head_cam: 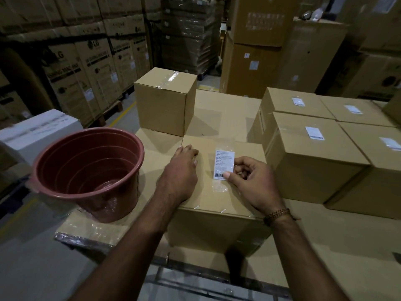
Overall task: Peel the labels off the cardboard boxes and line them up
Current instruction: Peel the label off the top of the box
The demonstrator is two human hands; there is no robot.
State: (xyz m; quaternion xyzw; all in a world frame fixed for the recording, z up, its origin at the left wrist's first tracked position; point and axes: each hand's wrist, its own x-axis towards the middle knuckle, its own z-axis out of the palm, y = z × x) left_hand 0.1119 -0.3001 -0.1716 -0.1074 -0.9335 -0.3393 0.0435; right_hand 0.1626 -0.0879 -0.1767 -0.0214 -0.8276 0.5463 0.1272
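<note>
Right hand — fingertips on glossy label

views: one, head-worn wide-angle | facing: looking forward and down over both forearms | near field: sitting close above the cardboard box, filling lower centre | far field: taking in stacked cartons and an aisle beyond | edges: bending outward | overlap: none, single view

We see a dim warehouse lit softly from above, brightest on the near cardboard boxes. Shiny tape gives glare, the far stacks sink into murk, and the edges bend and blur.
</note>
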